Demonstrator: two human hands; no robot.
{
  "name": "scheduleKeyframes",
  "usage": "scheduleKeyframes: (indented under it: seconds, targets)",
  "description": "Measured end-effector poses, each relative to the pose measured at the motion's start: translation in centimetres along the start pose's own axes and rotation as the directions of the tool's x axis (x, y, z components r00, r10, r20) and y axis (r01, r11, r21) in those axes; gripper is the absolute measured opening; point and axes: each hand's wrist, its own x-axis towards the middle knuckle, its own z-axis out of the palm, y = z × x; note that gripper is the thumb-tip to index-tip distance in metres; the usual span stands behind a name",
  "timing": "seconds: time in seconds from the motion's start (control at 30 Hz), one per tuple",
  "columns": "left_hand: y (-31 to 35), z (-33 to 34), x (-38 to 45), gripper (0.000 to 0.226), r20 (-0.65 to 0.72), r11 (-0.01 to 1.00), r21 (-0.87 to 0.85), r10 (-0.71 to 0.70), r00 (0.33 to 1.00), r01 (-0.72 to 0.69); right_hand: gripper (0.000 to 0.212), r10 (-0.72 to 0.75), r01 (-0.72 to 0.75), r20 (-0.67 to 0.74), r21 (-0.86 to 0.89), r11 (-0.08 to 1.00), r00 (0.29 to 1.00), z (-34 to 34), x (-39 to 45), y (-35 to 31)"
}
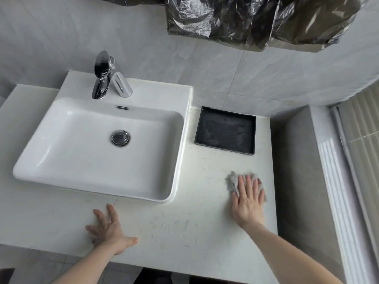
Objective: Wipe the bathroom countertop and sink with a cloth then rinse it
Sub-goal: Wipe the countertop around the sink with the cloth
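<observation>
Right grip: the right hand (248,201) lay flat with straight fingers, released, pressing down on the small crumpled grey cloth (232,182)
Left grip: the left hand (107,228) was released too, fingers spread, palm resting on the white stone table (61,220) near its front edge, holding nothing
Cloth: it sat on the table right of the basin, in front of the tray, mostly under the right fingers, with its far left corner showing
Table surface: pale flecks and scratch-like marks showed between the two hands
Sink: the white rectangular ceramic sink (98,177) stood on the table to the left, its front rim just beyond the left fingertips
Drain: a round chrome drain plug (120,137) sat in the basin's middle
Faucet: a chrome single-lever faucet (102,76) rose at the sink's back rim
Tray: a shallow black rectangular tray (225,130) lay just right of the sink, against the back wall
Above: crinkled dark plastic sheeting (246,19) hung over the grey tiled wall (184,64)
</observation>
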Motion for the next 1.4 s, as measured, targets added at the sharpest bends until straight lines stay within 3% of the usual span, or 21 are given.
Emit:
scheduleKeyframes:
  seconds: [0.2, 0.33, 0.57, 0.7, 0.83, 1.0, 1.13, 1.23, 1.4]
  targets:
    - [0.2, -0.1, 0.0, 0.158, -0.004, 1.000, 0.018, -0.017, 1.000, 0.017, 0.072, 0.068, -0.068, 0.008, -0.002, 0.998, 0.998, -1.2, 1.1, 0.3]
    - [0.3, -0.2, -0.3, 0.156, -0.004, 0.999, 0.034, -0.020, 1.000, 0.021, 0.071, 0.146, -0.147, 0.025, 0.081, 0.986, 0.989, 0.3, 0.2, -4.7]
    - [0.1, 0.0, 0.2, 0.156, 0.021, 1.000, 0.029, -0.005, 1.000, 0.004, 0.066, -0.126, 0.119, 0.062, 0.106, 0.987, 0.990, 4.4, -3.7, -16.6]
    - [0.2, 0.0, 0.4, 0.157, 0.031, 1.000, 0.028, 0.004, 1.000, -0.005, 0.062, -0.211, 0.209, 0.012, 0.093, 0.973, 0.977, 5.4, -5.5, -15.5]
    - [0.1, -0.2, 0.4, 0.157, 0.042, 0.999, 0.034, 0.024, 0.999, -0.026, 0.062, 0.017, -0.009, -0.066, 0.129, 0.992, 0.998, 5.1, -6.2, -9.8]
    - [-0.2, 0.1, 0.5, 0.158, 0.042, 0.999, 0.009, 0.045, 0.998, -0.046, 0.061, 0.329, -0.303, -0.108, 0.200, 0.932, 0.938, 3.7, -7.9, -1.4]
    - [-0.2, 0.0, 0.5, 0.159, 0.051, 1.000, -0.006, 0.031, 0.998, -0.031, 0.063, 0.450, -0.425, -0.030, 0.281, 0.861, 0.893, 3.0, -7.4, -4.2]
    - [-0.1, 0.0, 0.4, 0.159, 0.042, 0.999, 0.003, 0.033, 0.999, -0.033, 0.066, 0.313, -0.301, -0.001, 0.270, 0.915, 0.950, 3.7, -6.8, -9.9]
    - [0.1, 0.0, 0.3, 0.159, 0.028, 0.999, 0.032, 0.021, 0.999, -0.022, 0.067, -0.084, 0.076, 0.043, 0.165, 0.983, 0.996, 5.9, -7.9, -17.1]
